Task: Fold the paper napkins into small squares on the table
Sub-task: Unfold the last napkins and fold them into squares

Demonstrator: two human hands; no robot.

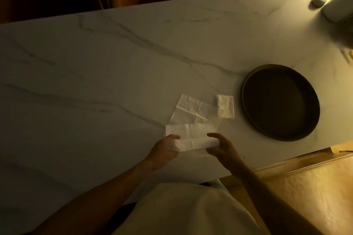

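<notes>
A white paper napkin [193, 139] lies on the marble table [95, 82] near the front edge, with its near edge lifted and folded over. My left hand [164, 150] pinches its left end and my right hand [219, 146] pinches its right end. Just beyond it lies a second napkin [193, 110], unfolded flat with creases showing. A small folded napkin square [226, 106] rests to the right of that one, partly on its corner.
A dark round tray [246, 105] stands right of the napkins. At the far right corner are a small grey round object [318, 0] and a white container [338, 5]. Chairs stand behind the table's far edge. The table's right edge is close to the tray.
</notes>
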